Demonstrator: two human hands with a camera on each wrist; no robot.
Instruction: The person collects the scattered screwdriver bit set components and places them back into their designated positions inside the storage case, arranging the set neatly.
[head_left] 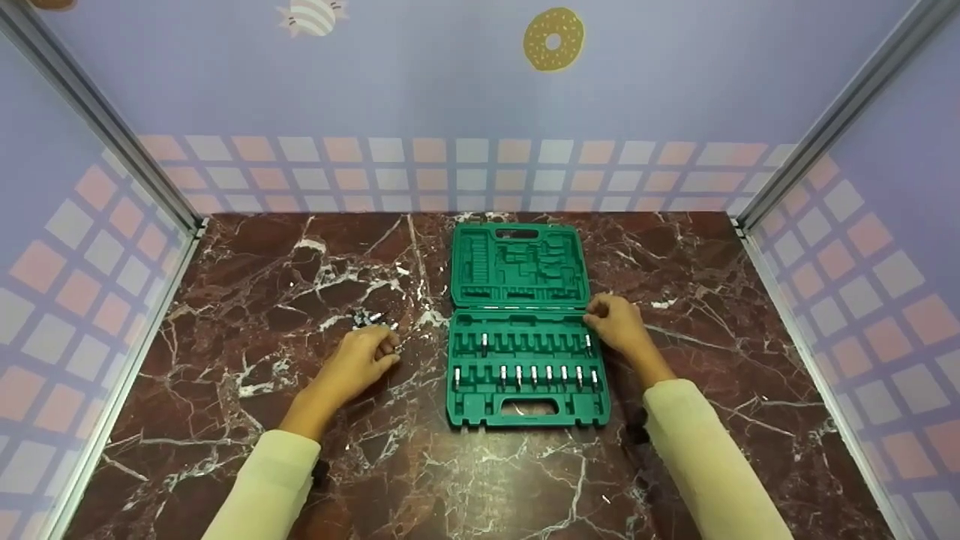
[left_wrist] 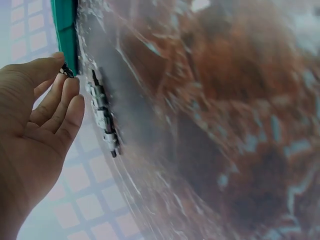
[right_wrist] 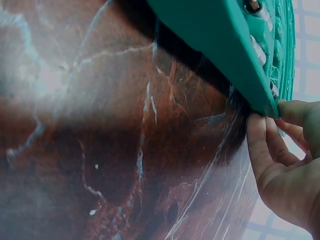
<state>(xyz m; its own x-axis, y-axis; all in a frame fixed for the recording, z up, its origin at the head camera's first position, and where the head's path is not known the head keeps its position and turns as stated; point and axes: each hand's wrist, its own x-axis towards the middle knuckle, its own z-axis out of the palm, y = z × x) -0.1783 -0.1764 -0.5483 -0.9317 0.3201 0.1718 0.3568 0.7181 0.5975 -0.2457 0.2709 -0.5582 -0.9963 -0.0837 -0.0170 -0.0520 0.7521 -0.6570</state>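
A green plastic tool case (head_left: 517, 399) lies unfolded on the marble-patterned table. Several short metal socket bits (head_left: 549, 374) stand in its lower half, mostly along the front row, with two in the back row. My left hand (head_left: 358, 358) is left of the case and pinches a small dark-and-silver socket bit (left_wrist: 66, 71) between thumb and fingertips. Below that hand, a small pile of loose socket bits (left_wrist: 103, 115) lies on the table. At the case's right side near the hinge, my right hand (head_left: 619, 324) grips the edge between thumb and fingers.
The case's moulded lid (head_left: 517, 259) lies back toward the rear wall. Purple walls with pink and white squares (head_left: 427, 178) enclose the table (head_left: 525, 487) at the back and on both sides.
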